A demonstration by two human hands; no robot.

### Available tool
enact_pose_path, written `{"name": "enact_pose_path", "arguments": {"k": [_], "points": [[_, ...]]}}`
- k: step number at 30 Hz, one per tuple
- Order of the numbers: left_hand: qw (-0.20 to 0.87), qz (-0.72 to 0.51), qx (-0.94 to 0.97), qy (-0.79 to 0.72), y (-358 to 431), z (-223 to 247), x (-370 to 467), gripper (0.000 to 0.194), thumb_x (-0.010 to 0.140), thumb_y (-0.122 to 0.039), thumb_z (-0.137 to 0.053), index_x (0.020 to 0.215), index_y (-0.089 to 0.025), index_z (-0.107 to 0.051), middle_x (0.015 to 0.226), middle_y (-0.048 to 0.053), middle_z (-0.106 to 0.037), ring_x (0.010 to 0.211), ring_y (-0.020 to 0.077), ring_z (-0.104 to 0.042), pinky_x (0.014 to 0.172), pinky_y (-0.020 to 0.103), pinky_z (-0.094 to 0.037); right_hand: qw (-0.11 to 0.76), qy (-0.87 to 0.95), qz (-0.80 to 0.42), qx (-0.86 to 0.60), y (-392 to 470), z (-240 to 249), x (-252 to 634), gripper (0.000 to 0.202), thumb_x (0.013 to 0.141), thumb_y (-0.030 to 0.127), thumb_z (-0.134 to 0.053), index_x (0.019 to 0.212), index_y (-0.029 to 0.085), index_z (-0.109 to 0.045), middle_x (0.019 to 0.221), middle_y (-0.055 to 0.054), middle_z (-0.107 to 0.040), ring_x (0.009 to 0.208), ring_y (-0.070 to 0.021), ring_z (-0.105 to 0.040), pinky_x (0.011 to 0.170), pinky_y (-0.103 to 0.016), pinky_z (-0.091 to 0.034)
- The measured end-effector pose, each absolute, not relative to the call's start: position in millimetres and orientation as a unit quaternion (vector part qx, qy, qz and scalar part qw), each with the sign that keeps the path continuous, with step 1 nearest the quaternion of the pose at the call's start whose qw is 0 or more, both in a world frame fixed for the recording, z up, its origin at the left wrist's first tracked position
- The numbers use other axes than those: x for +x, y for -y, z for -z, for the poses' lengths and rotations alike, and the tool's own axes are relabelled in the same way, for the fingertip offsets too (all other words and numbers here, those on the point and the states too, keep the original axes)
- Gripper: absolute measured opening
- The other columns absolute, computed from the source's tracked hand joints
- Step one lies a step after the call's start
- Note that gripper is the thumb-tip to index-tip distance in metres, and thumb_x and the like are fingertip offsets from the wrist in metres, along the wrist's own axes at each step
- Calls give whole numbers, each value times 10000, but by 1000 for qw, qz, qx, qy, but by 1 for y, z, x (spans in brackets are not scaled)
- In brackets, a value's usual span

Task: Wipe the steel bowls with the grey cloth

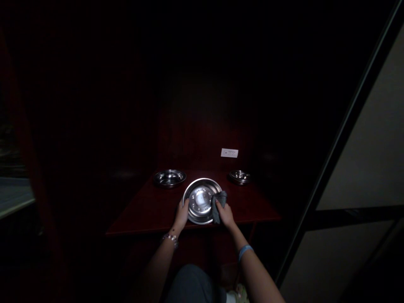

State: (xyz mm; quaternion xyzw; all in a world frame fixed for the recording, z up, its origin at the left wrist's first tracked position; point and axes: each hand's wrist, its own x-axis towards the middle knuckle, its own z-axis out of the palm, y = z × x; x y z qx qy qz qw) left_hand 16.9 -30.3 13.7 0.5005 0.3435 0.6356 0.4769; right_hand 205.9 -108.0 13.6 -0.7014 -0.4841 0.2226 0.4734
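Note:
A round, shiny metal basin (200,199) is tilted up over the front of the dark red desk (142,214), its inside facing me. My left hand (181,215) grips its left rim, thumb on the inner side. On the opposite side, my right hand (226,212) is closed on a grey cloth (217,203), which is pressed against the basin's right rim. Whether the basin's lower edge touches the desk cannot be made out.
Another metal basin (169,178) stands at the back left of the desk. Smaller metal bowls (240,177), apparently stacked, are at the back right. A white socket panel (229,152) is on the rear wall. Dark walls enclose both sides.

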Motion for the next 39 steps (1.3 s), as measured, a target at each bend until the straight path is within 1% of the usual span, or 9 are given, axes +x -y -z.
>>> {"name": "enact_pose_path", "arguments": {"k": [4, 12, 18, 23, 27, 35, 39], "points": [[477, -632, 507, -341, 33, -17, 17, 373, 714, -411, -582, 948, -135, -673, 1010, 110, -706, 974, 278, -640, 961, 440, -459, 468, 480, -226, -707, 107, -13, 206, 614, 863, 665, -383, 916, 145, -706, 922, -123, -730, 893, -223, -681, 727, -249, -479], [479, -631, 508, -338, 28, -11, 16, 379, 722, -413, -592, 974, -141, -672, 1040, 113, -699, 1021, 282, -627, 994, 447, -434, 462, 480, -221, -712, 119, -25, 199, 618, 867, 671, -376, 957, 154, -701, 953, -120, -730, 925, -238, -675, 758, -269, -490], [484, -627, 507, -341, 30, -13, 17, 375, 727, -414, -583, 953, -130, -674, 993, 106, -712, 985, 287, -635, 983, 451, -443, 459, 481, -226, -712, 117, -25, 200, 603, 872, 654, -384, 963, 152, -705, 954, -117, -729, 939, -240, -674, 781, -278, -485], [487, -628, 504, -338, 31, -13, 18, 395, 737, -393, -564, 1008, -120, -656, 1053, 120, -698, 1015, 287, -629, 979, 448, -448, 464, 481, -232, -707, 116, -22, 201, 604, 870, 649, -389, 956, 144, -710, 952, -127, -728, 938, -246, -674, 789, -289, -485], [475, -628, 510, -345, 30, -10, 17, 383, 752, -393, -563, 1011, -126, -654, 1076, 126, -689, 1042, 285, -621, 1001, 451, -430, 460, 479, -234, -710, 121, -26, 200, 609, 864, 656, -396, 976, 146, -710, 934, -130, -731, 929, -253, -675, 794, -299, -488], [480, -628, 510, -340, 28, -5, 19, 393, 766, -422, -567, 1014, -129, -653, 1092, 131, -683, 1044, 272, -620, 993, 431, -437, 467, 471, -231, -712, 119, -21, 202, 608, 850, 667, -405, 938, 152, -715, 926, -133, -730, 922, -262, -675, 787, -310, -489], [480, -630, 511, -334, 29, -6, 19, 375, 778, -413, -558, 1008, -133, -656, 1090, 121, -687, 1066, 265, -616, 1000, 416, -437, 472, 475, -234, -705, 113, -13, 205, 613, 848, 668, -394, 877, 144, -711, 901, -129, -728, 884, -249, -680, 776, -299, -491]]}}
